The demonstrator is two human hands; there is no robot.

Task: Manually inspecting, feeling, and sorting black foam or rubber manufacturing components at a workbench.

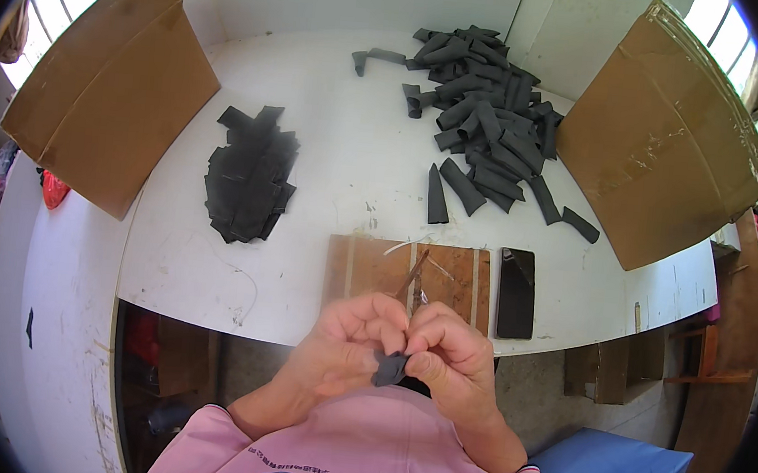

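Note:
My left hand [347, 340] and my right hand [454, 356] meet in front of my chest at the table's near edge. Between them is a small dark grey fabric piece [390, 370], crumpled and partly covered by my fingers. Both hands pinch it with thumb and fingertips. Just beyond the hands lies a brown wooden board [365, 276] with pale stripes. A thin, dark, pointed tool [413, 274] rests on it, its near end hidden by my hands; its kind is unclear. A white strip [403, 246] lies at the board's far edge.
A heap of dark grey fabric tubes [490, 102] covers the back right of the white table [342, 143]. Flat dark pieces [251, 176] are stacked at left. Cardboard panels [117, 87] [662, 140] stand on both sides. A black phone [516, 294] lies right of the board.

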